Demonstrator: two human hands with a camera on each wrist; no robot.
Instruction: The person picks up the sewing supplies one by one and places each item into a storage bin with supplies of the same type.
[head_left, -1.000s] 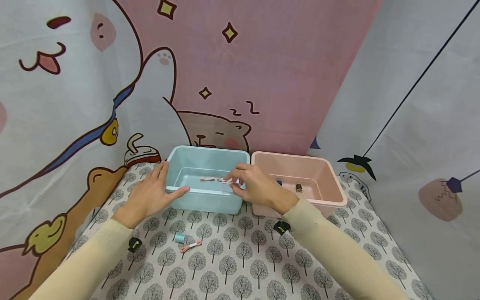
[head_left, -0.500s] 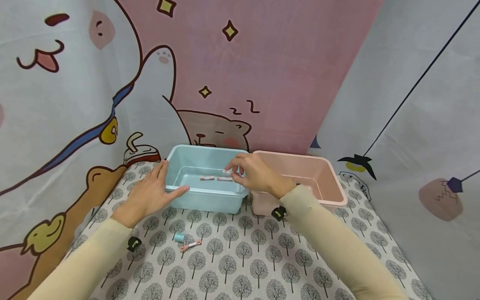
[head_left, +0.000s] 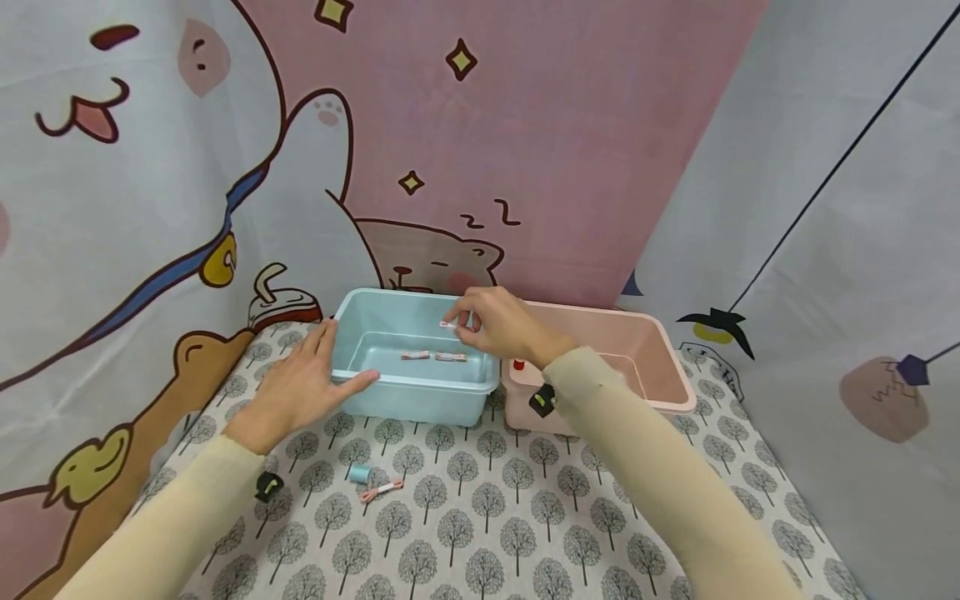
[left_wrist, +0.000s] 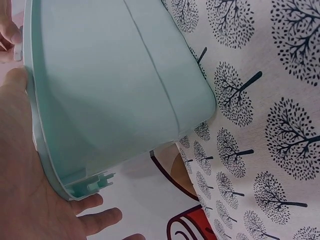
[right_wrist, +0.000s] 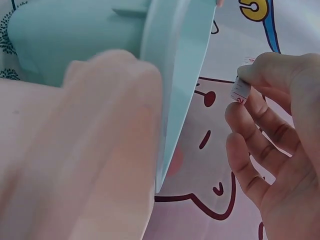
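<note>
My right hand point(head_left: 501, 325) pinches a small folded measuring tape point(right_wrist: 240, 91), white with red and black marks, between thumb and fingers. It is above the right part of the light blue bin point(head_left: 412, 406). Two similar folded strips, one left point(head_left: 415, 355) and one right point(head_left: 450, 357), lie on that bin's floor. My left hand point(head_left: 300, 387) rests on the bin's front left corner. Its thumb lies along the front rim, and its fingers extend along the left side.
A pink bin point(head_left: 671, 350) stands against the blue bin's right side, holding a red item point(head_left: 518, 364); my right forearm hides part of its inside. On the tree-print cloth in front lie a light blue thread spool point(head_left: 358, 474) and a pink-and-white bundle point(head_left: 382, 492). A printed curtain point(head_left: 562, 125) hangs behind.
My right hand has risen from low in the blue bin, carrying the measuring tape up and slightly back. The left hand has stayed on the corner.
</note>
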